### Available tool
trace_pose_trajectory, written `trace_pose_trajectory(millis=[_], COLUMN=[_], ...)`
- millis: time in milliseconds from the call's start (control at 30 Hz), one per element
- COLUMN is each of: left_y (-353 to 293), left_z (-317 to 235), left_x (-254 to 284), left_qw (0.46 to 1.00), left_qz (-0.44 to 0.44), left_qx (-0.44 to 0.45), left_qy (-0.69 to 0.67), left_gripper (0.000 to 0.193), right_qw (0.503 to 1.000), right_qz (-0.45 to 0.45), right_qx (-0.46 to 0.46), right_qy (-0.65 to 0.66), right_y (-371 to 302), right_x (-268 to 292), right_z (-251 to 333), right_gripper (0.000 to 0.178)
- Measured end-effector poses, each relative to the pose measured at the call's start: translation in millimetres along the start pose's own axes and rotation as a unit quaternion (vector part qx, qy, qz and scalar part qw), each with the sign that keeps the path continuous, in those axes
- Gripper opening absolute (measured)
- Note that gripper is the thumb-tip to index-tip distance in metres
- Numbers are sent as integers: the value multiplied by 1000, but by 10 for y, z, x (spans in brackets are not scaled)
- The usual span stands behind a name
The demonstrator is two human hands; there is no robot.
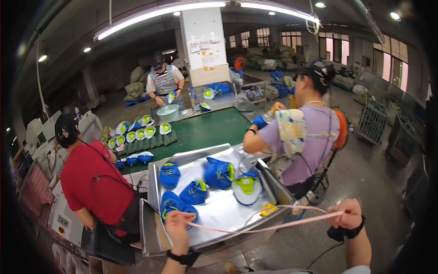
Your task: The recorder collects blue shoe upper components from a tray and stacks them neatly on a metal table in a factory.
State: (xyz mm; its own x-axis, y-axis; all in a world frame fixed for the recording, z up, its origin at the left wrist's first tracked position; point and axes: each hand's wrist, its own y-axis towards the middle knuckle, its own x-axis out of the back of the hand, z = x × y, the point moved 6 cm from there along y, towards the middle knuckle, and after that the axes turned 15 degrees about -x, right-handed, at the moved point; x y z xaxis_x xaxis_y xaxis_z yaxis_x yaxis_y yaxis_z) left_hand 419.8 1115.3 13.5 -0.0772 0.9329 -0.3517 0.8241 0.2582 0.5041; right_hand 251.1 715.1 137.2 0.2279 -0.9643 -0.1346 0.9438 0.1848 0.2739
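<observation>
Notices (208, 58) hang on a pillar (200, 25); left hand (177, 230) and right hand (347, 214) both grip a pink strap (269, 227).

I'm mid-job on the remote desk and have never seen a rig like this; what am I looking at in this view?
There is no robot here: you see a person's own bare left hand and right hand, with forearms coming in from below. The single picture comes from a wide fisheye camera on that person's head, looking down, so straight edges bend near the rim; its left is the wearer's left. Both hands hold a pale pink strip, stretched between them. In front is a metal-sided tray with several blue shoe uppers on its pale surface. Beyond it, a green table carries more uppers, and three other people are around it.
</observation>
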Motion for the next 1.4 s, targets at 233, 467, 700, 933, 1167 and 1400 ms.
trace_pose_trajectory(millis=[233,467,700,933,1167,1400], left_y=[-1271,-1911,-3583,-4842,-5477,-5128], left_z=[428,726,1311,846,1753,3140], left_x=[-1769,-2590,-3968,-5777,-7137,-7912], left_qw=[963,950,701,643,434,530], left_qz=[245,297,706,696,824,805], left_qx=[100,89,-101,71,212,237], left_qy=[-55,29,18,-312,-297,-123], left_gripper=[9,10,55,51,21,34], right_qw=[959,838,780,814,724,613], right_qz=[-266,-527,-534,-192,-395,-652], right_qx=[8,0,-266,-290,-205,-406], right_qy=[-101,-140,-191,-466,-527,-185], right_y=[-2280,-3944,-4423,-3091,-3168,-4914], right_x=[559,1377,2264,2998,4939,6277], right_z=[294,462,-343,-465,101,-429], right_gripper=[25,27,21,16,16,11])
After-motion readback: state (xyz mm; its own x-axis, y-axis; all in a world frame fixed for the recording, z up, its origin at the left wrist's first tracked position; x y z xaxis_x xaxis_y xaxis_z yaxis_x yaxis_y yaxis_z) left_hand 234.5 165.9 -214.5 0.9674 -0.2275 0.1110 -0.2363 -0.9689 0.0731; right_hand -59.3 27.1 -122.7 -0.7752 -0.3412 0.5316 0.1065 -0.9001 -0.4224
